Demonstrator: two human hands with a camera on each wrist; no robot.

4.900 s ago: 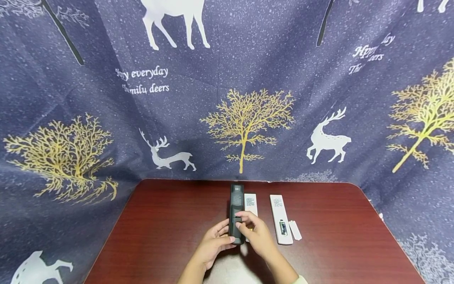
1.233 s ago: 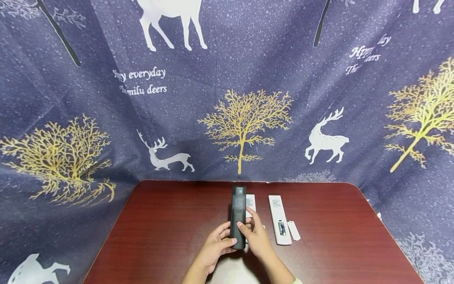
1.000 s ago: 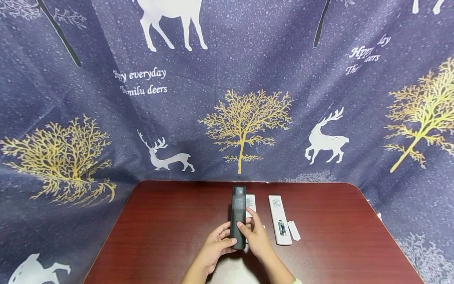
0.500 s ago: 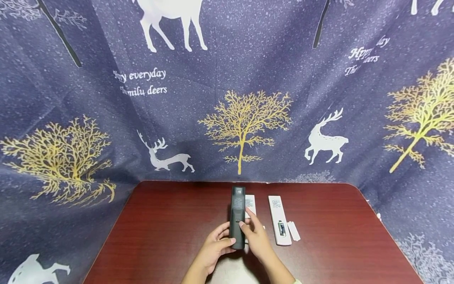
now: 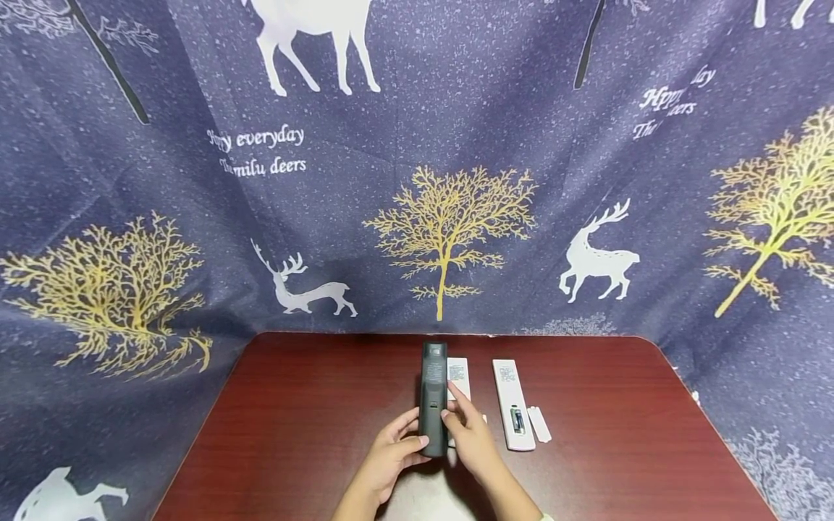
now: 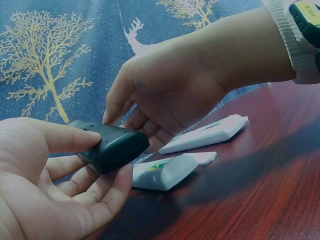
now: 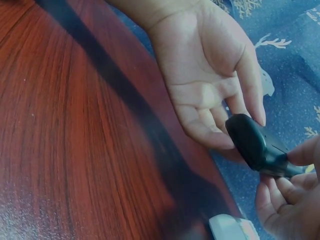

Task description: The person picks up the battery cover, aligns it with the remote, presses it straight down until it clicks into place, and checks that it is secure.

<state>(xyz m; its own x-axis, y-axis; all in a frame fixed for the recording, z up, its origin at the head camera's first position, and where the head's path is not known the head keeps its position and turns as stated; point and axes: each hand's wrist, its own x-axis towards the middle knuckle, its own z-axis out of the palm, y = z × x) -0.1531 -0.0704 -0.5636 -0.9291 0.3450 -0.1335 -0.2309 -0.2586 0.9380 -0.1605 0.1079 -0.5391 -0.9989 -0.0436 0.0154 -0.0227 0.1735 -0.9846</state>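
Observation:
A black remote control [image 5: 434,376] is held up with its back towards the head camera; its battery cover lies flush, with a small notch at the top. My left hand [image 5: 387,456] grips the lower end, thumb on the cover and fingers curled beneath. My right hand [image 5: 472,440] holds the right edge between thumb and fingers. In the left wrist view, the remote's rounded end points towards the camera. Partly hidden behind my right hand, a white remote [image 5: 459,370] lies on the table. Its lower part shows a green and yellow patch in the left wrist view.
Further right lies another white remote [image 5: 505,382], back up, its compartment uncovered with a battery [image 5: 517,420] inside. A loose white cover [image 5: 538,424] sits beside it. The reddish-brown table [image 5: 313,405] ends at a patterned cloth [image 5: 391,145] hanging behind.
About five seconds ago my right hand pinched the battery cover low on the black remote; now the cover is flush. My right thumb has since slid off the cover to the right edge.

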